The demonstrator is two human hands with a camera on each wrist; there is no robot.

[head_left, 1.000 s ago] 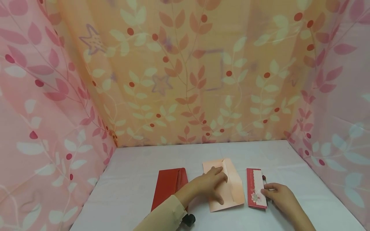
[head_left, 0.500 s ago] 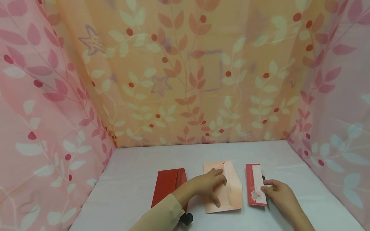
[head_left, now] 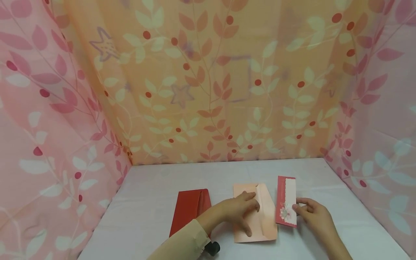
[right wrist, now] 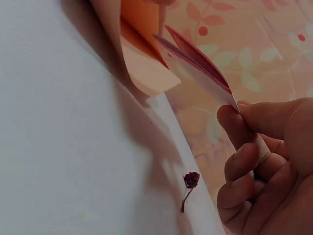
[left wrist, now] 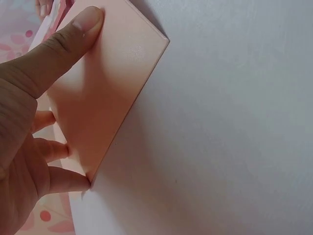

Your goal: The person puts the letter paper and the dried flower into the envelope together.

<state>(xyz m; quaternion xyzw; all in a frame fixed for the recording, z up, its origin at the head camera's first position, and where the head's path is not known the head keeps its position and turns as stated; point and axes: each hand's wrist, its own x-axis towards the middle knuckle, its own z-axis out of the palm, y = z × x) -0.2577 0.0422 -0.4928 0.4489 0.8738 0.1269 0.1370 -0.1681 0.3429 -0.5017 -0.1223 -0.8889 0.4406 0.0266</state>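
Note:
A peach envelope (head_left: pixel 268 224) lies under my left hand (head_left: pixel 242 211), its flap side to the right. The left wrist view shows the thumb pressing the face of the envelope (left wrist: pixel 122 63) and the other fingers bent to its edge. From the right wrist view, the envelope's mouth (right wrist: pixel 139 29) gapes. My right hand (head_left: pixel 316 216) pinches the edge of a folded pink and white card (head_left: pixel 287 202) with a flower print. In the right wrist view this card (right wrist: pixel 200 68) is held up off the table, its layers slightly parted, beside the envelope's mouth.
A red envelope (head_left: pixel 186 209) lies on the white table at the left, partly covered by the left forearm. A small dark red dried flower (right wrist: pixel 191 180) lies below the right hand. Black gear (head_left: pixel 212 248) sits by the left sleeve. Patterned curtains surround the table.
My right hand has lifted the card upward and slightly toward the envelope, tilting it. The left hand and peach envelope have shifted slightly, and the envelope has turned a little straighter.

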